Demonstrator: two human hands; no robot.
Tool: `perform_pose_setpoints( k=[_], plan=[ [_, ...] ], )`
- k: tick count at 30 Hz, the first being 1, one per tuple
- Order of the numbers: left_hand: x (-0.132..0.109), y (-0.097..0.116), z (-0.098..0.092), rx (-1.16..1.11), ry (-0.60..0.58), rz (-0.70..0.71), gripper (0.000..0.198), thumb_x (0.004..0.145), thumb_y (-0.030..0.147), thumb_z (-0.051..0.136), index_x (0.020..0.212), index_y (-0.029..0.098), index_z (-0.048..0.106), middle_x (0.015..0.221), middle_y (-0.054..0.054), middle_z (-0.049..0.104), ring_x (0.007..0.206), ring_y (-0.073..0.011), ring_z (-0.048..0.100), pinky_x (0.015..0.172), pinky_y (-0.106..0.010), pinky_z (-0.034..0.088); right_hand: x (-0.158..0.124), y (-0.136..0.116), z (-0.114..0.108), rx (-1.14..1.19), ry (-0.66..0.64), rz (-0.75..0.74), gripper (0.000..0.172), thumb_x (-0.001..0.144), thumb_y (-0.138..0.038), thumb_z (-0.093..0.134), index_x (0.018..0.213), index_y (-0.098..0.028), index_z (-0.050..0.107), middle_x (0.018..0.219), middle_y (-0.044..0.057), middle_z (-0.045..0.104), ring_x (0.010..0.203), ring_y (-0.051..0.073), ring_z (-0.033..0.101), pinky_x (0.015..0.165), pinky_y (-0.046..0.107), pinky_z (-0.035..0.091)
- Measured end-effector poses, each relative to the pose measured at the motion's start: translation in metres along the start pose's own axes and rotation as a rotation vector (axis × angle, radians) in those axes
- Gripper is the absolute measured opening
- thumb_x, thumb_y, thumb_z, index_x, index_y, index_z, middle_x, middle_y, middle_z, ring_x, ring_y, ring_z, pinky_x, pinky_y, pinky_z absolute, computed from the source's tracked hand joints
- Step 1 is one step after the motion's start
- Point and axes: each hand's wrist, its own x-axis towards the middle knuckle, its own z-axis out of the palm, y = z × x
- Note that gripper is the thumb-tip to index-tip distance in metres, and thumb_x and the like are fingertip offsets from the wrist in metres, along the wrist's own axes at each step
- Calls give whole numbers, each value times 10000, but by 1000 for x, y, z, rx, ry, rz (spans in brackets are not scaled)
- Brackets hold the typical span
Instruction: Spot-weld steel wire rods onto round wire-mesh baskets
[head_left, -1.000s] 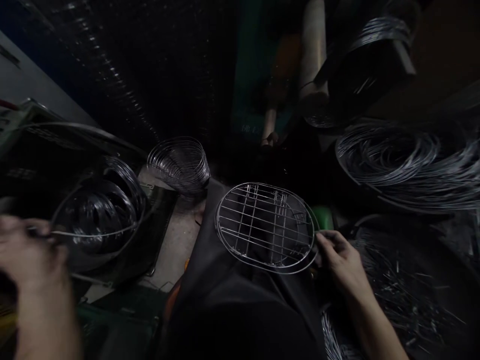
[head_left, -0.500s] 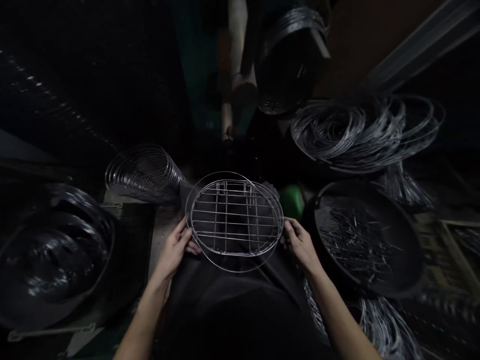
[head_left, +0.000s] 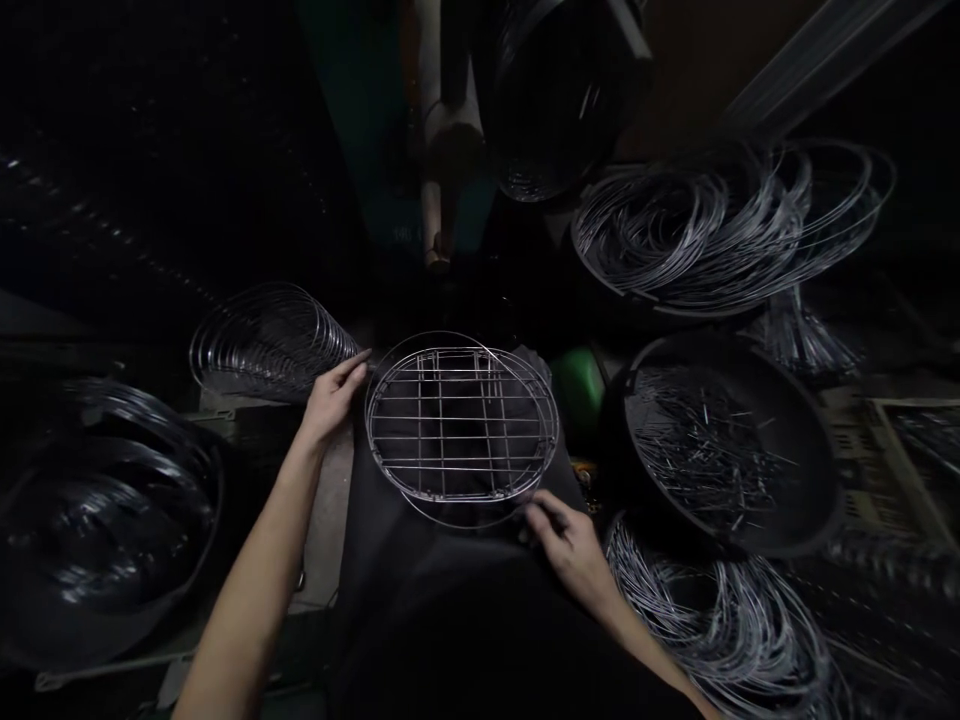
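A round wire rack [head_left: 465,438], made of crossed bars inside a rim, rests on the dark cloth over my lap. A loose thin wire ring [head_left: 459,527] lies askew with it, showing beyond its near and far edges. My right hand [head_left: 568,545] pinches the rack's near right edge, where rim and loose ring come close together. My left hand [head_left: 331,402] is off the rack, thumb and fingers drawn together beside the right end of a row of wire rings [head_left: 274,340]. Whatever its fingertips hold is too dark to make out.
At right stands a black basin [head_left: 814,480] with short metal pieces. Wire coils [head_left: 705,235] lie behind it, and more wire [head_left: 720,620] lies in front. A dark tub [head_left: 206,540] of shiny coils is at left. A green object [head_left: 579,385] sits right of the rack.
My left hand has left the rack's left side and moved up and left to the row of rings. My right hand has slid down to the near right edge. The view has shifted slightly.
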Motion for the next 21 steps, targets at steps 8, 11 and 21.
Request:
perform_pose_setpoints(
  k=[8,11,21],
  plan=[
    [7,27,3,13,-29,33,543,741,525,686,1135,151,678,1031,-100,711,894,-216,656,894,-348,511,-2,-40,-5,111,18,48,320,836,-499,582,768,-187,599,602,-16,579,513,105,515,521,220,418],
    [-16,21,-2,-49,-59,-11,606,745,508,699,1224,146,621,1063,-100,702,914,-216,652,923,-360,498,18,-43,-21,133,233,55,351,814,-537,588,737,-198,539,531,-54,491,458,89,440,470,210,373],
    [-64,7,17,-339,-11,-145,591,751,441,722,1267,188,588,1154,-71,659,1011,-195,617,883,-282,501,98,5,-31,76,450,-17,449,719,-584,629,896,-171,638,768,48,669,733,190,610,690,317,501]
  ],
)
